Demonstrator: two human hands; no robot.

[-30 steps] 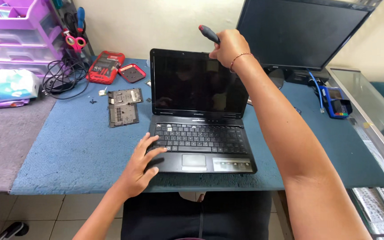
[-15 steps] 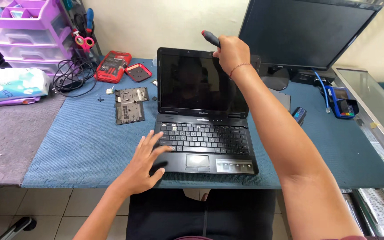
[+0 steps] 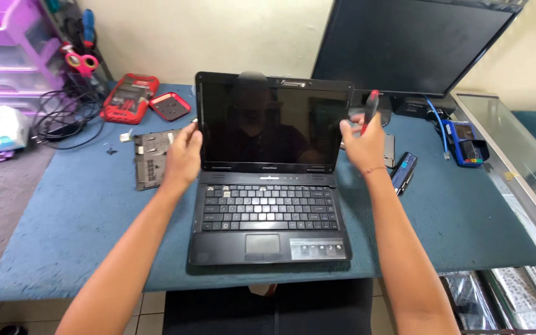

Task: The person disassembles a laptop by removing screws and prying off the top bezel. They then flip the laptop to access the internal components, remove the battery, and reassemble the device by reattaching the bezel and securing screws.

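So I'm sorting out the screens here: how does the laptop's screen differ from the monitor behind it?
The laptop screen is smaller, hinged to a keyboard and tilted back; the monitor is larger and stands on its own base at the back of the table. The left hand and right hand flank the laptop screen; nothing touches the monitor. Both are dark.

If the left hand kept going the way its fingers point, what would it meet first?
Most likely the left edge of the open laptop's screen: the left hand already sits at that bezel, fingers aimed up and inward. Actual contact is unclear.
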